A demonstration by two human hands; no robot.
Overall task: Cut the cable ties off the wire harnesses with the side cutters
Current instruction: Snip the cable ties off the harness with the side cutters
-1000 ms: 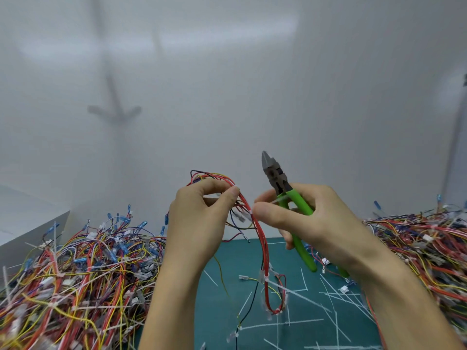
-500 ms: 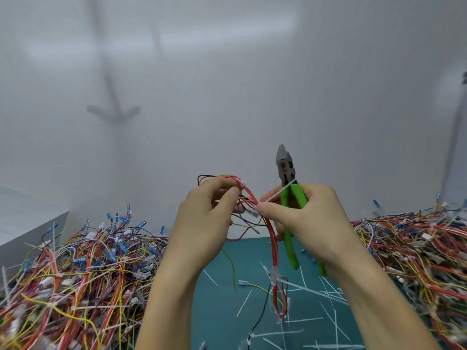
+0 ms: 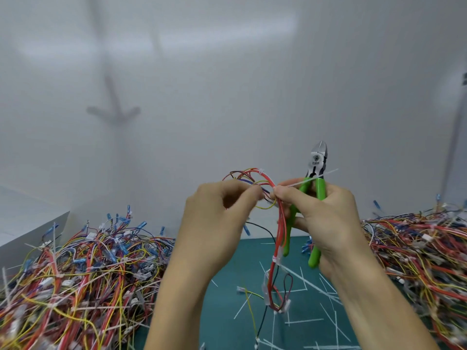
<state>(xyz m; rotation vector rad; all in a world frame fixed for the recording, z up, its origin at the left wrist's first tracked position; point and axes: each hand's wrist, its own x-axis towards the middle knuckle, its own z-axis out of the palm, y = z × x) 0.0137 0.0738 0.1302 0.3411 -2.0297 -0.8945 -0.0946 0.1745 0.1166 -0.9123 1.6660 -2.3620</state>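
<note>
I hold a wire harness (image 3: 278, 238) of red, yellow and black wires up over the green mat (image 3: 227, 281). My left hand (image 3: 214, 223) pinches its looped top. My right hand (image 3: 326, 218) grips the green-handled side cutters (image 3: 319, 173), jaws pointing up and shut, while its thumb and forefinger pinch a white cable tie (image 3: 316, 178) next to the harness loop. The tie's tail sticks out to the right across the cutter head. Lower down, the harness carries more white ties (image 3: 276, 258) and hangs to the mat.
A big heap of tied harnesses (image 3: 83, 269) fills the left of the table, another heap (image 3: 419, 256) the right. Several cut white ties (image 3: 303, 322) lie scattered on the mat. A white box (image 3: 22, 223) stands at far left; a white wall is close behind.
Both hands have risen and moved right with the harness. The cutters have swung upright. A white tie has come out between my right thumb and forefinger, its tail now sticking out right.
</note>
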